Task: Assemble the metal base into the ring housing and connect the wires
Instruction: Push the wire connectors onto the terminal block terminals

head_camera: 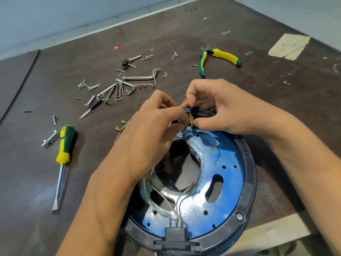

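At the far rim of the housing (pixel 249 163) I note both hands pinching. The left hand (pixel 155 126) steadies the black fitting (pixel 191 109). The right hand (pixel 221 109) holds 1 brass terminal (pixel 191 121), likely to plug it on. The blue base (pixel 228 183) sits inside the housing.

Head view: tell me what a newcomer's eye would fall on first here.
The bright blue metal base sits inside the black ring housing at lower right, with white wires looping across it. At its far rim the left hand and right hand pinch a small black part with a brass terminal. Left of them lie a green-and-yellow screwdriver and a scatter of hex keys and screws, with pliers farther back.
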Motion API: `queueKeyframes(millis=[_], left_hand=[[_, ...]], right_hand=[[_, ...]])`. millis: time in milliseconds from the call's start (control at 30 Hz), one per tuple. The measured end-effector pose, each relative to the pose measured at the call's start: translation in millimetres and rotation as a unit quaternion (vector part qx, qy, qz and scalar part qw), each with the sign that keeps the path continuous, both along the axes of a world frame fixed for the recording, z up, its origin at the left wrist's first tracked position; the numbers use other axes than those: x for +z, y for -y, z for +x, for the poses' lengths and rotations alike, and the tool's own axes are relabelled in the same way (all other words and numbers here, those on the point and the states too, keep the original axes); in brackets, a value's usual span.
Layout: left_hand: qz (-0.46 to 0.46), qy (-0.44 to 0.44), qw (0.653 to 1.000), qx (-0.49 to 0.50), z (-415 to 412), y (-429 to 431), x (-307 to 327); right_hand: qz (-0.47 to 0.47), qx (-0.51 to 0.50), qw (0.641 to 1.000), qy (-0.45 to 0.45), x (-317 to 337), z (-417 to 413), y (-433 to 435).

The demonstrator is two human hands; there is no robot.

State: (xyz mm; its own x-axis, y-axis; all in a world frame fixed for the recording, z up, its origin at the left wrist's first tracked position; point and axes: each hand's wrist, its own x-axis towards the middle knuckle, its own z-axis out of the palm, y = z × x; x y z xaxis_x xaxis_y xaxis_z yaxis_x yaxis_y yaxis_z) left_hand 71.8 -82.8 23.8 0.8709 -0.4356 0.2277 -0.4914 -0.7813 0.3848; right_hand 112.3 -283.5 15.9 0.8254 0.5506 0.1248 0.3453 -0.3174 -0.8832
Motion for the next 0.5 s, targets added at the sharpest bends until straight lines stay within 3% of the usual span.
queueKeyframes(millis=[500], left_hand=[[0.009,-0.014,1.000,0.001,0.2,3.1,-1.0]], right_hand=[[-0.023,0.004,1.000,0.009,1.5,-1.0,1.5]])
